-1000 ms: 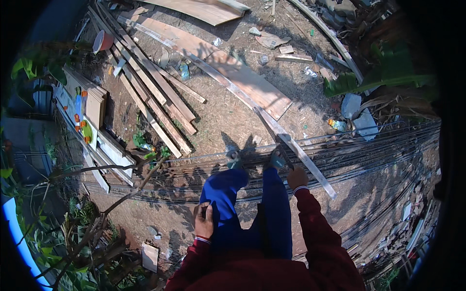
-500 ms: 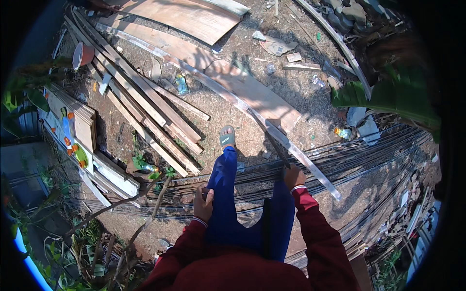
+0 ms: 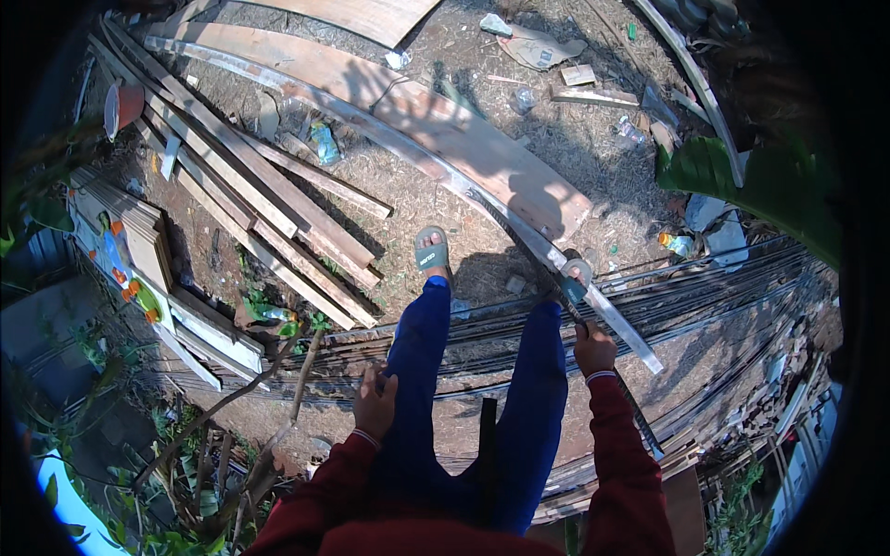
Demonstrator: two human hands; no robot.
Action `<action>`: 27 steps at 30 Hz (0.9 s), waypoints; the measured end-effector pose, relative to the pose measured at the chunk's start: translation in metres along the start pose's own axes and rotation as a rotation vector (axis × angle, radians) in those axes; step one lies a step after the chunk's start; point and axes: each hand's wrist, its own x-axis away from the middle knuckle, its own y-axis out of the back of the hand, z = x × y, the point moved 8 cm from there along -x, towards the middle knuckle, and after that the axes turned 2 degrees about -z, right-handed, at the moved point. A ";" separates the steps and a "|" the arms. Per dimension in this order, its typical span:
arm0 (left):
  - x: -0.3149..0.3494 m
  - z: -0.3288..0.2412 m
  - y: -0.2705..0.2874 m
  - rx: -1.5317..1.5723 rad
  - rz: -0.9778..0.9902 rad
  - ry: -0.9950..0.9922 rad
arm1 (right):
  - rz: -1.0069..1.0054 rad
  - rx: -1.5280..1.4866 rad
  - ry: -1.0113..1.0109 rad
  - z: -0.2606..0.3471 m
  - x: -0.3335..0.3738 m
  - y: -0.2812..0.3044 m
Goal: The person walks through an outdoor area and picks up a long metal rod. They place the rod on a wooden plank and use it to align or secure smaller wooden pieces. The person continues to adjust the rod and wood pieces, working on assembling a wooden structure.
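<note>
My right hand [image 3: 594, 350] is closed round a long dark ribbed bar [image 3: 519, 236], apparently steel. The bar slants from beside the long board strip toward my right forearm, with one end past my wrist. My left hand [image 3: 375, 405] hangs beside my left thigh, its fingers loosely bent and the thumb apart, holding nothing I can see. Below my right knee, a bundle of thin dark rods [image 3: 491, 352] crosses the ground. One sandal [image 3: 431, 250] is on dry soil; the other sandal [image 3: 575, 278] is at the narrow pale strip [image 3: 621, 334].
Timber beams [image 3: 241, 185] lie stacked at the left, near an orange-rimmed bucket [image 3: 123, 109]. A wide plywood board [image 3: 464, 148] stretches diagonally ahead. A banana leaf [image 3: 751, 185] hangs at the right. Plastic bottles [image 3: 675, 244] and scrap litter the ground. Branches [image 3: 306, 371] stand at the lower left.
My right foot has come forward into view by the pale strip. The bar in my right hand now shows behind the hand too. The view has shifted slightly, and my left hand has moved a little left.
</note>
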 end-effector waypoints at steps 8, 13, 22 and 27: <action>-0.047 -0.034 -0.088 -0.030 0.029 -0.071 | 0.066 0.016 0.117 -0.095 -0.074 -0.070; -0.128 -0.038 -0.231 0.426 0.255 0.131 | -0.032 0.029 0.182 -0.116 -0.098 -0.078; -0.247 -0.055 -0.396 0.624 0.343 0.319 | -0.028 0.064 0.230 -0.161 -0.122 -0.162; -0.217 -0.109 -0.462 0.692 0.470 0.351 | 0.026 0.003 0.274 -0.169 -0.140 -0.165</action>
